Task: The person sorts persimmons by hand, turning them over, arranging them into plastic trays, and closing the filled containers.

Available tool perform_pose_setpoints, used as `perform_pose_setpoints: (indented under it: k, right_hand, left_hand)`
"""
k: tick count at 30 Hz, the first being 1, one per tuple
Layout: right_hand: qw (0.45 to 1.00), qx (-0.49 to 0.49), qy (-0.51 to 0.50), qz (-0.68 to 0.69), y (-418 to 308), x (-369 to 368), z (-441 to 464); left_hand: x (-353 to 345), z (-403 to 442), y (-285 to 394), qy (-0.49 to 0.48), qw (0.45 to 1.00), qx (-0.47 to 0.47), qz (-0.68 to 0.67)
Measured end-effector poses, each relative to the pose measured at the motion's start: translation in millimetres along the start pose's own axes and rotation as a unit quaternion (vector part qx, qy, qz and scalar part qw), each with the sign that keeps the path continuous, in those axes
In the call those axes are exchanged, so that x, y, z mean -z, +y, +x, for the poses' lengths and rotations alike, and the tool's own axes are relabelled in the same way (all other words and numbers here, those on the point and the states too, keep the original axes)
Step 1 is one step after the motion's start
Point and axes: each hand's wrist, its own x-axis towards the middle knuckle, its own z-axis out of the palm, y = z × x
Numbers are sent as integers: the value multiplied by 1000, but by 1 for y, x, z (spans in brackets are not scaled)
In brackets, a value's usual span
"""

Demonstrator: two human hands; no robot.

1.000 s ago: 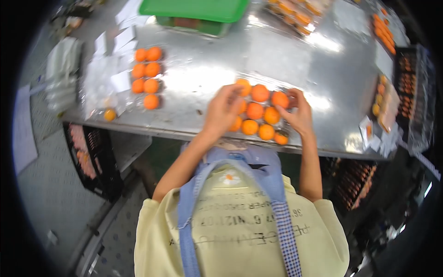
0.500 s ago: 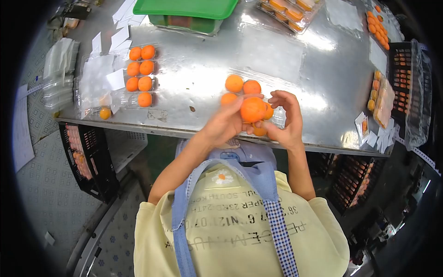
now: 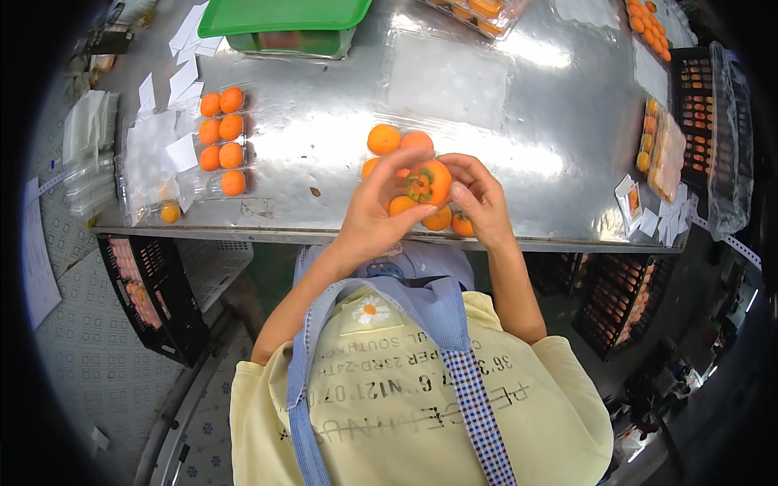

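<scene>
Between my two hands is an orange persimmon [image 3: 438, 183], its green-brown leafy cap turned up toward me and to the left. My left hand [image 3: 374, 202] curls around its left side, fingers above and thumb below. My right hand [image 3: 486, 202] closes on its right side with fingertips and thumb. Beneath and around the hands, more persimmons [image 3: 383, 139] sit in a clear plastic tray near the table edge. Part of that tray and some fruit in it are hidden by my hands.
A second clear tray of persimmons [image 3: 232, 127] stands on the left, beside white cards [image 3: 181, 152] and stacked plastic trays [image 3: 87, 146]. A green-lidded container [image 3: 284, 18] is at the back of the metal table [image 3: 316, 105]. Black crates [image 3: 620, 312] sit below.
The persimmon in my hands has been turned, so its leafy cap now shows instead of smooth skin. My right fingers have closed in on it. The whole view has shifted slightly.
</scene>
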Motion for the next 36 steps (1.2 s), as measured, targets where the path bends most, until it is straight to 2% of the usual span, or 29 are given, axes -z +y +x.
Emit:
perform_pose_setpoints:
  k: [3,6,9,12,15,18,21,24,27,30,33,36]
  right_hand:
    - [998,-67,10,1,4,2,0]
    - [981,-101,20,165,15,7,-3]
    - [973,-103,-2,208,16,7,-5]
    - [965,-105,-7,240,23,6,-7]
    - [971,-80,-16,224,26,7,-8]
    - [972,-85,-32,216,25,10,-9]
    - [981,-84,-24,172,19,7,-5]
    - [988,-87,19,124,21,3,-1]
    - [996,-79,25,31,15,3,2]
    - [997,-43,46,-41,14,-4,2]
    - [996,-14,56,-61,5,-23,3]
    - [993,57,68,-75,3,-56,7]
  left_hand:
    - [1,0,-3,4,993,-29,118]
    - [1,0,-5,11,992,-24,124]
    - [3,2,-2,-6,982,-33,186]
    - [-1,2,-4,2,986,-26,167]
    - [-2,1,-2,-3,987,-24,161]
    - [3,0,-7,-19,975,-80,207]
    - [7,2,-5,-23,951,-148,269]
    - [8,-1,1,-19,947,-155,279]
    - [10,-7,1,33,977,-89,189]
    - [18,-13,12,69,973,-66,212]
    - [33,-19,6,100,972,-71,200]
    - [50,-30,19,107,960,-32,255]
